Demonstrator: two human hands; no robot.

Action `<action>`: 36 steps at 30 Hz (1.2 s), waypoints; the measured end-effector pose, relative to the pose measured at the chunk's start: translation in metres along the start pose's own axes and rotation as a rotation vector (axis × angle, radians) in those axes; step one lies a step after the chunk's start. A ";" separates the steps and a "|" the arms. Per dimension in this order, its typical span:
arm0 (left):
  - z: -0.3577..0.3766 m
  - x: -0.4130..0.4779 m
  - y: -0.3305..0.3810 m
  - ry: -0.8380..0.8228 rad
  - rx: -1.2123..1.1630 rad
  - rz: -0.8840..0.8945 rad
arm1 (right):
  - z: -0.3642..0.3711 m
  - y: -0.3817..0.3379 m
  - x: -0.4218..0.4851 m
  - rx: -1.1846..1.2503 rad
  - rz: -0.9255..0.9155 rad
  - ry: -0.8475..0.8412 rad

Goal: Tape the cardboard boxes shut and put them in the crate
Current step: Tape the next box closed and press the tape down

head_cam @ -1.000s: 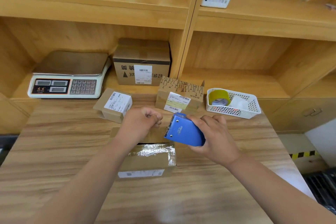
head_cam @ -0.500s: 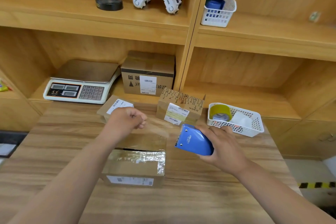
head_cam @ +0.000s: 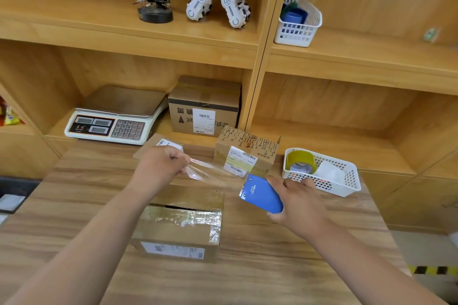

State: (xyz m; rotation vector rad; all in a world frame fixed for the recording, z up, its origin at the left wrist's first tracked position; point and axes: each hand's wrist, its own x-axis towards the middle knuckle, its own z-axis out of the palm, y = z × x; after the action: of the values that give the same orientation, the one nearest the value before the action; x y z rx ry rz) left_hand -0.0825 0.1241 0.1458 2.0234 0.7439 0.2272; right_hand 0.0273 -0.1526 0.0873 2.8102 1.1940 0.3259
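left hand (head_cam: 158, 164) pinches tape (head_cam: 213, 172) end, right hand (head_cam: 296, 205) grips blue dispenser (head_cam: 260, 197), strip held taut above box (head_cam: 181, 225) on table (head_cam: 272, 267) (flap seam gapes), ready for sealing; crate unseen.

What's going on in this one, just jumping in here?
A person is taping a cardboard box on the wooden table. The left hand pinches the end of a clear tape strip and the right hand grips the blue tape dispenser, stretching the strip in mid-air, off the box. Shiny tape covers its near flap, but a dark gap shows at the seam, so it is not yet sealed.
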 end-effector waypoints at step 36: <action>0.027 -0.044 0.029 0.213 0.299 0.480 | 0.108 -0.027 -0.035 0.028 0.310 -0.588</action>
State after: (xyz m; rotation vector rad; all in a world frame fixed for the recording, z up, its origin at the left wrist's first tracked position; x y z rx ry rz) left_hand -0.0938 0.0684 0.1606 2.4737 0.4229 0.6486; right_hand 0.0087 -0.1575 -0.0273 2.7947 0.6428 -0.4786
